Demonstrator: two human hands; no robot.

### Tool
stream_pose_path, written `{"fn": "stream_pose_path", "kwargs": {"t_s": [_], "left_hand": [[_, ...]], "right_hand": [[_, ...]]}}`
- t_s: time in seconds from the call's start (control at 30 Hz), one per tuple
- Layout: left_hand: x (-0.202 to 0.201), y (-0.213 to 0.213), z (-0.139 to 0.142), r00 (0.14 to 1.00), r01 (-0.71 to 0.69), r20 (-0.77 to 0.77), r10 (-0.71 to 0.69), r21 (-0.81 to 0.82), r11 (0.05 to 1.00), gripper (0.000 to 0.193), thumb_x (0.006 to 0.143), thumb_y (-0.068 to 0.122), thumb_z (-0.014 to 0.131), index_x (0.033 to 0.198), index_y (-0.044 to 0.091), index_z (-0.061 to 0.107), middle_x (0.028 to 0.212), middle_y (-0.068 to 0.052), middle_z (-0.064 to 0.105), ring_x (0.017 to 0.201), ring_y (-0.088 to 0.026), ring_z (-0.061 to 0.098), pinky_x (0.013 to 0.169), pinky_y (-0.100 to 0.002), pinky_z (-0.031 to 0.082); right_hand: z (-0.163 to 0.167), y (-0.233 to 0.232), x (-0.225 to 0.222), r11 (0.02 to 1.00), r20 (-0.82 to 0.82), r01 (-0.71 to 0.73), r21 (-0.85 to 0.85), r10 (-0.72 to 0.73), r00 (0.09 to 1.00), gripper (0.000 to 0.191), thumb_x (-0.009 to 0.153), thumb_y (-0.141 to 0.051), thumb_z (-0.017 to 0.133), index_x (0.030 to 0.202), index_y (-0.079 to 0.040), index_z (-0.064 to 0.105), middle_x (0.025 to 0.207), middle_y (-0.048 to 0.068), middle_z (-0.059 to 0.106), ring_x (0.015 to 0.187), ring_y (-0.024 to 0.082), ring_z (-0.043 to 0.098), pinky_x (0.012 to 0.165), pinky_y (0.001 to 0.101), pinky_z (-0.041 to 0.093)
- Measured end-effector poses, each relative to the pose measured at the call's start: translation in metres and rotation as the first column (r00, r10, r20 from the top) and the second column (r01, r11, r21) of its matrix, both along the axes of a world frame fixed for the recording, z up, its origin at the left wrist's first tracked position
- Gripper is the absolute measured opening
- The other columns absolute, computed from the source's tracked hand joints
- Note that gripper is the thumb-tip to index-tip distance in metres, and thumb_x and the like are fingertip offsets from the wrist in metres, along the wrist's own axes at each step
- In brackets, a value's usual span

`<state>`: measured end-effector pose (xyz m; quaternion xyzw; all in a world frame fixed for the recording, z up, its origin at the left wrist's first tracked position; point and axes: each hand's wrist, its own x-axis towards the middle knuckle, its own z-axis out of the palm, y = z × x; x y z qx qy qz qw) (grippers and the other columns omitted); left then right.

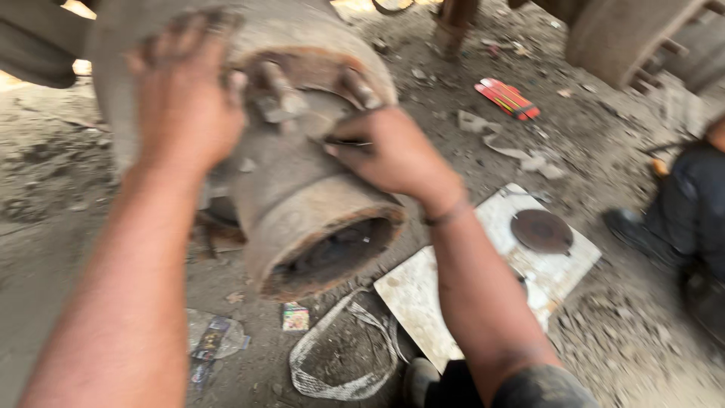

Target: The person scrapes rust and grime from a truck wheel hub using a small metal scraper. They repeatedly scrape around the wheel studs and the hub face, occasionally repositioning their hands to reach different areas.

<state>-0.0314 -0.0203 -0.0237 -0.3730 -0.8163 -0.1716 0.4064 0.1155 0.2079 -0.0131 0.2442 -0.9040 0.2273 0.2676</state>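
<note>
Two hands of ours rest on the big rusty, dirt-caked metal wheel hub [302,204], a heavy cylinder that fills the upper middle of the view with its open hollow end tipped toward us and down. Our left hand [185,94] lies spread flat over the hub's upper left flank, fingers splayed and blurred; it presses on the metal rather than closing round anything. Our right hand [385,151] sits on the hub's right side near the protruding studs, fingers curled in against the flange; we cannot tell whether it pinches some small thing there. A dark band circles that wrist.

Below the hub's open end, on the dusty oil-stained ground [45,242], lies a loop of frayed white woven strap [340,363]. Just right of the hub, a flat pale square board [453,302] lies on the dirt, and a round rusty metal disc [541,230] sits on its far corner. Below and left of the hub lie a small colourful wrapper [295,316] and a crumpled clear plastic scrap [215,338]. Well up and right of the hub lies a red flat packet [507,98]. At the right edge, well apart from the hub, another person's dark-trousered leg [691,204] shows.
</note>
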Motion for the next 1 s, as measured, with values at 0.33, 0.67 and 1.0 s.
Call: {"fn": "stream_pose_path", "kwargs": {"t_s": [0.33,0.67,1.0], "left_hand": [[0.009,0.007,0.005,0.999,0.025,0.018,-0.027,0.085,0.996,0.055,0.091,0.008,0.073,0.144,0.007,0.061,0.149,-0.015,0.058,0.139,-0.036,0.049,0.113,-0.056,0.03],[0.0,0.015,0.002,0.992,-0.084,0.102,0.079,0.049,0.995,0.055,0.094,0.006,0.071,0.147,0.008,0.056,0.152,-0.013,0.055,0.139,-0.031,0.05,0.118,-0.053,0.025],[0.004,0.014,0.003,0.996,-0.071,0.066,0.066,0.08,0.994,0.052,0.093,0.008,0.07,0.143,0.006,0.057,0.148,-0.014,0.056,0.14,-0.031,0.048,0.117,-0.054,0.026]], "right_hand": [[-0.014,-0.001,-0.014,0.987,0.09,0.117,-0.107,-0.107,0.99,0.016,0.088,-0.013,0.08,0.101,-0.003,0.078,0.09,0.017,0.076,0.076,0.028,0.074,0.072,0.0358,0.057],[-0.025,-0.004,-0.018,0.986,0.025,0.064,-0.155,-0.061,0.998,0.015,0.091,-0.012,0.078,0.101,-0.001,0.078,0.091,0.016,0.077,0.072,0.024,0.073,0.066,0.0323,0.057],[-0.036,-0.009,-0.024,0.916,0.149,0.144,-0.373,-0.095,0.984,0.018,0.093,-0.017,0.078,0.1,0.0,0.076,0.087,0.016,0.078,0.069,0.02,0.071,0.064,0.0336,0.055]]}}
